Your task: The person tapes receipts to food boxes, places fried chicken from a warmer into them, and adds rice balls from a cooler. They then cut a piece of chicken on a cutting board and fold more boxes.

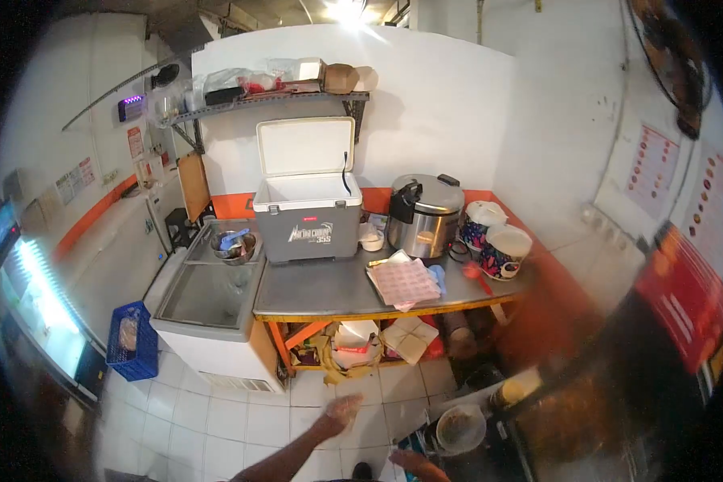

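White-tiled floor (217, 418) below both hands. Left hand (339, 415) raised, blurred, fingers loosely spread, holding nothing. Right hand (414, 463) low at frame edge, finger state cannot be told, just beside round container (460, 428). Steel table (329, 293) well apart, bearing open grey cooler (307, 217).

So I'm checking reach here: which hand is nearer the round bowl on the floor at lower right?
Right. The right hand sits just left of and below the round bowl; the left hand is raised farther off to the bowl's left.
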